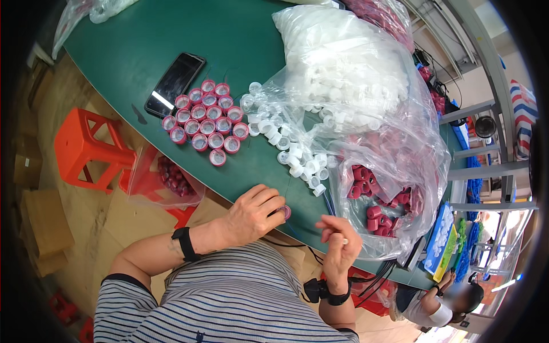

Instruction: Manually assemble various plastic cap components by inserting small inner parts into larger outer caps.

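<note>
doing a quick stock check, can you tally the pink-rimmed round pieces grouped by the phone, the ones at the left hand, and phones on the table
Grouped pink-rimmed pieces: about 20
Pink-rimmed piece at the left hand: 1
Black phone: 1
Total: about 22

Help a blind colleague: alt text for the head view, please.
The left hand holds a small round maroon cap at a green tabletop; the right hand is raised nearby. Beyond lie clustered maroon caps with pale centres, a black rectangular phone, loose white plastic caps, and clear plastic bags of white and maroon caps.
</note>
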`<state>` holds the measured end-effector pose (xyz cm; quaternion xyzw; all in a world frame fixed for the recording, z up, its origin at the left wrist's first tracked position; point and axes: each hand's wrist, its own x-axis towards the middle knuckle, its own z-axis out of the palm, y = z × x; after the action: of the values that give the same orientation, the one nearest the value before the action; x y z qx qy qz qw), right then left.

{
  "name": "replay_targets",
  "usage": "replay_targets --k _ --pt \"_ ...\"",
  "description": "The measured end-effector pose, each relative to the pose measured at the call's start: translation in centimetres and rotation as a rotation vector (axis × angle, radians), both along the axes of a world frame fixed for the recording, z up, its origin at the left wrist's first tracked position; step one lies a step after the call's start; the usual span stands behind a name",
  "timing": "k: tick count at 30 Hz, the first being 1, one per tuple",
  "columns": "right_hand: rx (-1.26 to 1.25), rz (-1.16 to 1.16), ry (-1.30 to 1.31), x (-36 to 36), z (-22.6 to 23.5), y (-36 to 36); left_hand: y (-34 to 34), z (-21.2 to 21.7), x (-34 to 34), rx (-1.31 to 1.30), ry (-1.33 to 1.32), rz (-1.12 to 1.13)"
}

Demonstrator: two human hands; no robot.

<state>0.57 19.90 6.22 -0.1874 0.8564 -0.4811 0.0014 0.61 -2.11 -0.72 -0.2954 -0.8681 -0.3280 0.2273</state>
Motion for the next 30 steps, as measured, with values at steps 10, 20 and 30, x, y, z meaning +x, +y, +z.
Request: replay_targets --k 10,20,30 --pt "-1.116 -0.068 -0.2 -1.4 1.3 -4.4 0.3 -0.8 0.6 0.365 -0.221 0.031" --pt "-0.972 -0.074 -0.225 -2.3 -1.4 -7.8 0.1 -0.9 0.6 0.375 -0.261 0.029" --pt "-0.635 0.026 0.07 -2.2 -2.3 -9.4 0.2 -0.7 0.3 0.426 -0.21 0.043"
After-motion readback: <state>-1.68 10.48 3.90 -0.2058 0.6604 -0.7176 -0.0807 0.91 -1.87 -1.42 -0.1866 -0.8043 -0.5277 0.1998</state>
